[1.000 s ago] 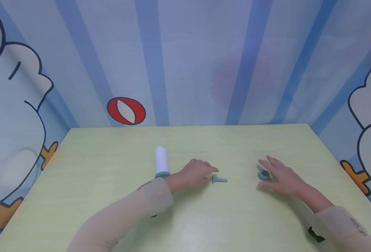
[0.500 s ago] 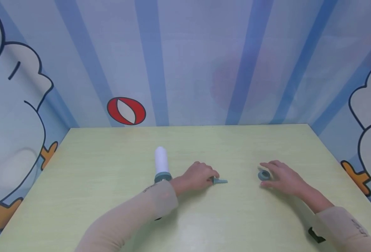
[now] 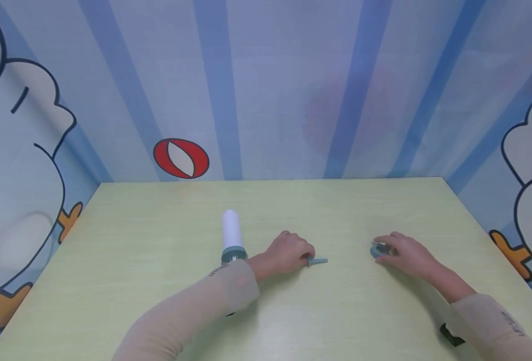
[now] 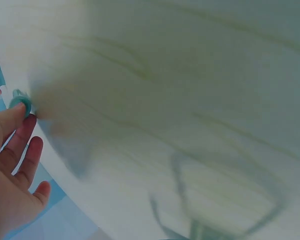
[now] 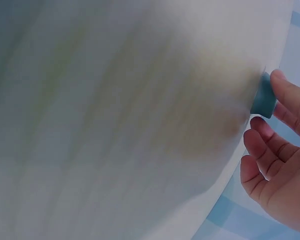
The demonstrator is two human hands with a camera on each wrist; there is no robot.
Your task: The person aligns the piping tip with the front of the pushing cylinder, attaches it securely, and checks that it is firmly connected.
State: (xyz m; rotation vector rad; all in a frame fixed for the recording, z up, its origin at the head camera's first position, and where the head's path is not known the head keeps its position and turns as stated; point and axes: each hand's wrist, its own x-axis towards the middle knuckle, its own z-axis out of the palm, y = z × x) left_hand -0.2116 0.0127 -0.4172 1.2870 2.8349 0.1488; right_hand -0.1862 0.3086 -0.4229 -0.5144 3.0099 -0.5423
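My left hand (image 3: 288, 252) pinches a small teal piece with a thin spout (image 3: 319, 260), which points right across the table. In the left wrist view, thumb and forefinger meet on its round end (image 4: 21, 104) while the other fingers spread loosely. To the right, my right hand (image 3: 407, 255) holds a short teal ring (image 3: 377, 250) between thumb and forefinger. The right wrist view shows that ring (image 5: 265, 97) from the side, at the tabletop. Left of my left hand is a white round-ended tube (image 3: 231, 228) with a teal collar (image 3: 233, 252); my sleeve covers its near part.
The pale wooden table (image 3: 157, 215) ends at a blue striped backdrop (image 3: 275, 90) with cartoon drawings on both sides. A black piece (image 3: 452, 335) shows beneath the right sleeve.
My left hand has moved slightly right and lower and taken hold of the spouted piece. My right thumb and fingers have come together around the ring.
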